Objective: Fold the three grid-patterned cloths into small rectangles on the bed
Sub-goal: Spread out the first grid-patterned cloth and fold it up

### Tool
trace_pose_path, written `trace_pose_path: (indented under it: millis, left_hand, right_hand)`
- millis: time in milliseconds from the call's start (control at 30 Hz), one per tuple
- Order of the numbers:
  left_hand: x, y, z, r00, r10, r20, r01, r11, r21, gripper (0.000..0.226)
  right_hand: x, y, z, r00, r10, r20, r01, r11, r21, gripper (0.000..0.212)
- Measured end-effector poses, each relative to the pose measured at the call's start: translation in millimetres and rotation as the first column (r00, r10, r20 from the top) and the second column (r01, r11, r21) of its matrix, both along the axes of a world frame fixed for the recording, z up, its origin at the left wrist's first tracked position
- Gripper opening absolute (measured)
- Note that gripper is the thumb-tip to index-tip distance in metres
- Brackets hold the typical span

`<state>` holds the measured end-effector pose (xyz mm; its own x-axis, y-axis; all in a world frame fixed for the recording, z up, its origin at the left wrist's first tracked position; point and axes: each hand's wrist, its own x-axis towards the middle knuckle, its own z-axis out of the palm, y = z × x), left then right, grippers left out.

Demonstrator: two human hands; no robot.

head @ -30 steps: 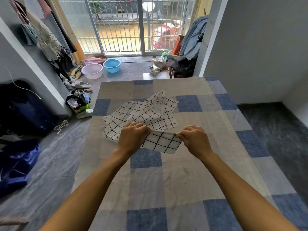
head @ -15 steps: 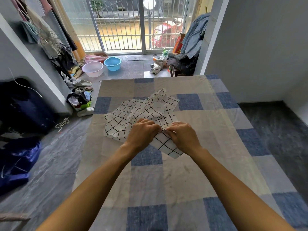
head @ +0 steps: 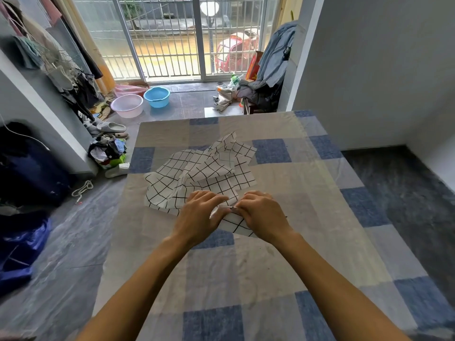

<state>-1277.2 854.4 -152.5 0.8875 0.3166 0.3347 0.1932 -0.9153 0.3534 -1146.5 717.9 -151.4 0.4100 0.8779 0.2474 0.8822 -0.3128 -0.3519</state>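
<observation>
Between the two hands, near the middle of the bed (head: 320, 217), lies the small grid cloth (head: 234, 223) now being folded; the left hand (head: 199, 217) and the right hand (head: 262, 215) have met over it, fingertips touching at its upper edge, each hand closed in a pinch on a corner of the fabric, though the fingers hide exactly how much cloth each one holds. The cloth shows only as a narrow white wedge with black lines, running from the meeting point down and toward the person's right, so its long axis seems to lie slantwise across the bed and not square to the bed's edges; most of it sits under the right hand, which makes that hand the nearer one for pressing the fold flat, I judge. Just beyond the hands, touching the folded piece or overlapping it (I cannot tell which), sits the loose pile of grid cloths (head: 202, 171), crumpled and spread toward the far left of the bed, with one corner sticking up toward the balcony door (head: 172, 38); how many cloths are in that pile is not clear. By the look of it the first cloth is partway folded and the others are not yet begun; the next move probably calls for laying the joined corners down toward the person and smoothing the crease.
</observation>
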Motion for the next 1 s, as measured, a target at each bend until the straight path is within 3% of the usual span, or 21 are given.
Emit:
trace_pose_path:
  millis: [300,567,800,867,1000]
  left_hand:
    - [-20,4,5,0.984,0.048,0.172,-0.046,0.999,-0.013,0.034]
    - [-50,13,9,0.976,0.042,0.214,-0.054,0.997,0.053,0.031]
    - [-36,-2,22,0.993,0.021,0.117,-0.036,0.991,0.128,0.030]
    - [-28,-14,24,0.995,-0.022,0.094,0.010,0.992,0.127,0.025]
    - [-19,-29,25,0.993,-0.051,0.108,0.044,0.997,0.069,0.020]
  right_hand:
    - [-7,-11,7,0.998,-0.029,-0.047,0.034,0.995,0.098,0.020]
    - [-8,-32,3,0.996,-0.072,-0.054,0.080,0.981,0.176,0.011]
    - [-7,-39,1,0.964,-0.156,-0.216,0.175,0.982,0.068,0.021]
    - [-18,-38,4,0.970,-0.130,-0.206,0.152,0.983,0.099,0.028]
    - [-37,-32,11,0.970,-0.128,-0.206,0.170,0.964,0.203,0.015]
